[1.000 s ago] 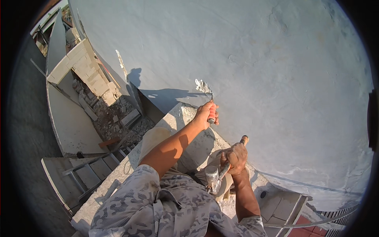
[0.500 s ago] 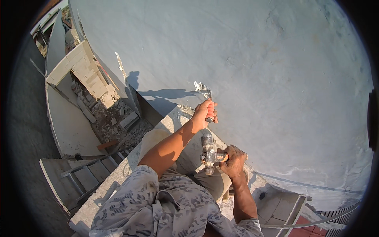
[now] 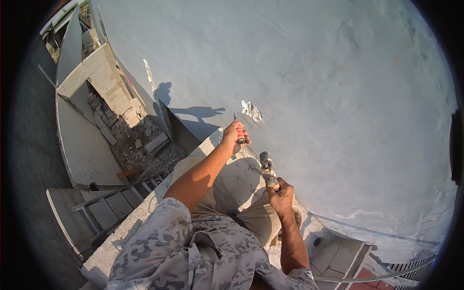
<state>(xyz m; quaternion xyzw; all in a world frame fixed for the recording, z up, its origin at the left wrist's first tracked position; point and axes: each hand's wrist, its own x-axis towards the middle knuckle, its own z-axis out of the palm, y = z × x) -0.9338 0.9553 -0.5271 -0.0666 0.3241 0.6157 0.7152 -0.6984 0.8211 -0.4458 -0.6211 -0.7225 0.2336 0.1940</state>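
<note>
My left hand (image 3: 234, 137) is closed round the red handle of a chisel (image 3: 240, 133). Its narrow metal blade points up and away, clear of the wall. Just beyond and to the right, a rough white chipped patch (image 3: 252, 111) breaks the smooth grey wall (image 3: 333, 121). Lower and to the right, my right hand (image 3: 282, 199) grips a hammer (image 3: 267, 166) by its handle, close below the worn metal head. The head is raised in front of the fist, apart from both chisel and wall. Most of the hammer handle is hidden by my fingers.
I sit astride a rough concrete ledge (image 3: 121, 237) against the wall. Down on the left are a metal ladder (image 3: 107, 208), a pale block wall (image 3: 104, 72) and rubble (image 3: 140, 140). A cable (image 3: 372, 279) curves across the lower right.
The chisel has come off the chipped patch, moving left and toward me with my left hand. The patch now shows fully and looks larger. My right hand has turned the hammer head upward and away.
</note>
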